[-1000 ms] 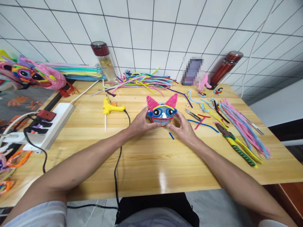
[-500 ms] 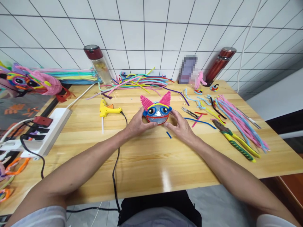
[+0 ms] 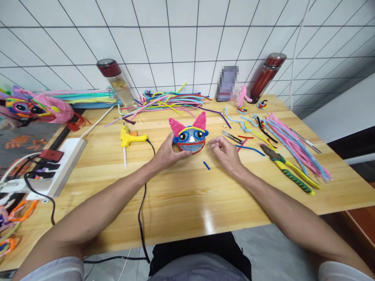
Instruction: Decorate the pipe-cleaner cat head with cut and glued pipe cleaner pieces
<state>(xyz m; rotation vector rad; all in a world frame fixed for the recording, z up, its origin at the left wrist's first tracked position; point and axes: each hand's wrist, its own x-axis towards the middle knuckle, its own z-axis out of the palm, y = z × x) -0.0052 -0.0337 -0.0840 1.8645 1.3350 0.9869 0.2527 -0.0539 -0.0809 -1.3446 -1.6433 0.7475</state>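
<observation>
A clear, rounded craft face stands on the table, with pink pipe-cleaner ears, blue-ringed eyes, a yellow brow and a red mouth line. My left hand grips it from the left side, thumb along its lower front. Just to its right, apart from it, is my right hand, fingers curled in together and no object showing in them. A short blue pipe-cleaner piece lies in front of the face. Small scissors rest behind my right hand.
A yellow glue gun stands left, its black cord crossing the table. Green-yellow pliers and pipe cleaners lie right. Behind are a pipe-cleaner pile, a glass bottle and a red flask. A power strip lies far left.
My right hand has let go of the craft face and drawn slightly away to the right, its fingers curling in. My left hand keeps its hold. The view has shifted a little.
</observation>
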